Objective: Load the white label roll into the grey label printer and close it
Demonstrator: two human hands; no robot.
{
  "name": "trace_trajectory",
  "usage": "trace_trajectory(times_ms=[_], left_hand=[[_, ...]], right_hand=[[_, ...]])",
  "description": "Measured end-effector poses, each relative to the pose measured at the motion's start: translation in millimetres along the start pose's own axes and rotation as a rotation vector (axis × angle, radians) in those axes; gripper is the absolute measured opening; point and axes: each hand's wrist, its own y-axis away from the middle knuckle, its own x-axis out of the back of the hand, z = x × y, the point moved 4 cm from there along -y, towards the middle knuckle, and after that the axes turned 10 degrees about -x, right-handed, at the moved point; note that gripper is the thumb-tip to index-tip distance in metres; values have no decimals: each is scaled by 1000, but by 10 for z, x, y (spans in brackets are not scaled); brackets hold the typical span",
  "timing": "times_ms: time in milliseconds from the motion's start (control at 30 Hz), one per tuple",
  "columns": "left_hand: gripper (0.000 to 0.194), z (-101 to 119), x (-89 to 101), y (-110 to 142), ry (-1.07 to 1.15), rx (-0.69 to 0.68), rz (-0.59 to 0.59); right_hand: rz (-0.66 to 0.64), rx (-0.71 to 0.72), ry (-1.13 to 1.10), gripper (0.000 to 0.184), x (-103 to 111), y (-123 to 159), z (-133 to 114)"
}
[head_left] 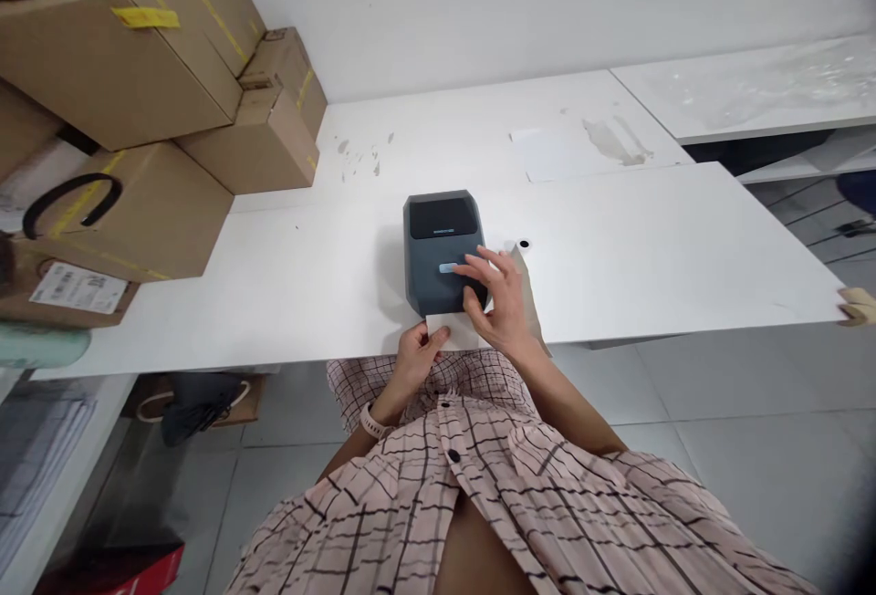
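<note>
A dark blue-grey label printer (438,253) stands on the white table near its front edge. A blank white paper label (460,332) sticks out from its front. My left hand (419,353) pinches the label's left part between thumb and fingers. Over the printer's right front corner is my right hand (503,303), its fingers apart and holding nothing visible. Its fingertips are by the pale button (448,268) on the lid; whether they touch it I cannot tell. Just beyond that hand lies a small white roll with a dark core (524,245), and a beige paper strip (532,307) passes beside the wrist.
Cardboard boxes (184,203) are stacked at the left of the table (636,257). A white sheet (537,155) lies toward the back, near peeled patches (616,140). Clear plastic wrap (773,75) covers the surface at far right. A green roll (45,345) sits at the left edge.
</note>
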Motion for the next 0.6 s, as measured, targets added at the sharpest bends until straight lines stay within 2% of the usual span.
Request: trace_trajectory(times_ms=[100, 167, 267, 333, 467, 533, 600], left_hand=[[51, 69, 135, 67, -51, -90, 19], [48, 146, 298, 103, -120, -161, 142], [42, 334, 477, 102, -226, -315, 361], [46, 465, 440, 41, -254, -414, 365], [69, 552, 161, -108, -107, -442, 206], [77, 512, 70, -132, -23, -408, 194], [78, 451, 43, -133, 12, -378, 203]], right_hand=[[-42, 71, 119, 57, -59, -13, -56], [-46, 44, 186, 59, -96, -25, -97], [-90, -36, 241, 52, -146, -70, -185], [-131, -80, 250, 45, -161, -105, -224], [-134, -107, 140, 41, -100, -49, -167], [-75, -177, -13, 49, -40, 72, -52], [-13, -322, -181, 60, -9, 223, 102]])
